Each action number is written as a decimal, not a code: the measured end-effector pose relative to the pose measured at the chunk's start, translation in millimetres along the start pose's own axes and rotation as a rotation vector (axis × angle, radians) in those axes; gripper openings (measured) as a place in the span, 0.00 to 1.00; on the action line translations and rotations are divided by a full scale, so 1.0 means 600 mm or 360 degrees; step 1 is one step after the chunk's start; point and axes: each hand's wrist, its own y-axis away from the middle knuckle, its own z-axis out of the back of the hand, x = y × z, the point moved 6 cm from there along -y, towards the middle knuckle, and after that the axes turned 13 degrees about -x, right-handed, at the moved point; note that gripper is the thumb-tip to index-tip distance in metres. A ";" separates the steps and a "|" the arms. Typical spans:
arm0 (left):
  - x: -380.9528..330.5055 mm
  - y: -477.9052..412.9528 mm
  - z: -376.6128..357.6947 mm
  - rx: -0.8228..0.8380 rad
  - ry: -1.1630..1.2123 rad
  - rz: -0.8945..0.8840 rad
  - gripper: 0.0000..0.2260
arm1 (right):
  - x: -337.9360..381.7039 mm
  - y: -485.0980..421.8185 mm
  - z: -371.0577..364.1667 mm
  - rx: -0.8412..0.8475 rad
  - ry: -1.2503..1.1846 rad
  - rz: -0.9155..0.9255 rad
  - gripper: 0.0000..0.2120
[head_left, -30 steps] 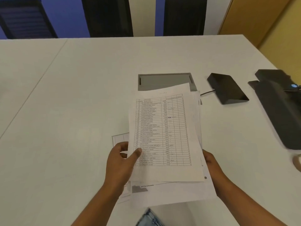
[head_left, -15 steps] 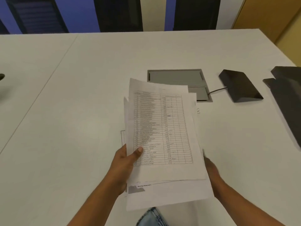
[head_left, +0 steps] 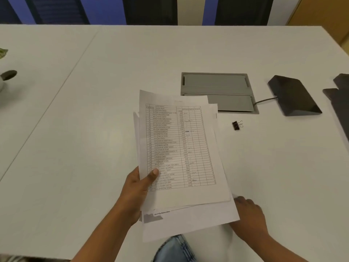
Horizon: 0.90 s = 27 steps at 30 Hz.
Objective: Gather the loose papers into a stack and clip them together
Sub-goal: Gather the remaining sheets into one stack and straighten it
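My left hand (head_left: pixel 135 193) holds a loose stack of papers (head_left: pixel 181 157) above the white table (head_left: pixel 94 110), thumb pressed on the top sheet, a printed table of store names. The sheets are fanned and uneven, and the bottom one juts out toward me. My right hand (head_left: pixel 249 214) is at the stack's lower right edge, blurred, with its fingertips against the paper; the bottom sheet's corner covers part of it, so I cannot make out its grip. A small black binder clip (head_left: pixel 237 125) lies on the table to the right of the stack.
A grey cable hatch (head_left: pixel 217 87) is set into the table behind the papers. A dark wedge-shaped device (head_left: pixel 294 97) with a cable sits to its right, and another dark device (head_left: pixel 340 103) is at the right edge. A cup (head_left: pixel 6 77) stands at far left.
The stack has shifted left in my left hand, uncovering the binder clip. My right hand has slid out from under the stack's right edge. The sheet lying on the table is no longer visible.
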 end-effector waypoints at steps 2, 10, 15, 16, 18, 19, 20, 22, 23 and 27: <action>0.008 -0.002 0.003 -0.0006 -0.0008 0.0009 0.13 | -0.014 -0.007 0.008 -0.0041 0.0152 -0.0135 0.10; 0.026 -0.009 0.012 -0.0065 -0.0052 0.0021 0.11 | -0.042 -0.026 -0.018 -0.0036 -0.0501 -0.0733 0.28; 0.029 -0.017 0.015 -0.0076 -0.0054 0.0013 0.11 | -0.048 -0.033 -0.023 0.0098 -0.0670 -0.0857 0.18; 0.030 -0.019 0.014 -0.0076 -0.0051 0.0013 0.11 | -0.053 -0.035 -0.024 0.0085 -0.0678 -0.0871 0.15; 0.034 -0.024 0.015 -0.0090 -0.0044 0.0024 0.10 | -0.060 -0.038 -0.024 0.0004 -0.0723 -0.0891 0.13; 0.037 -0.026 0.016 -0.0102 -0.0043 0.0035 0.10 | -0.063 -0.037 -0.025 -0.0028 -0.0745 -0.0896 0.13; 0.040 -0.029 0.019 -0.0117 -0.0042 0.0046 0.11 | -0.063 -0.037 -0.026 -0.0027 -0.0781 -0.0894 0.12; 0.046 -0.035 0.025 -0.0154 -0.0039 0.0068 0.12 | -0.058 -0.031 -0.029 0.0041 -0.1030 -0.0963 0.05; 0.050 -0.038 0.028 -0.0172 -0.0036 0.0077 0.12 | -0.056 -0.026 -0.030 0.0095 -0.1197 -0.1040 0.02; 0.057 -0.047 0.044 -0.0226 -0.0037 0.0090 0.13 | -0.080 -0.015 -0.015 0.0102 -0.1659 -0.1335 0.04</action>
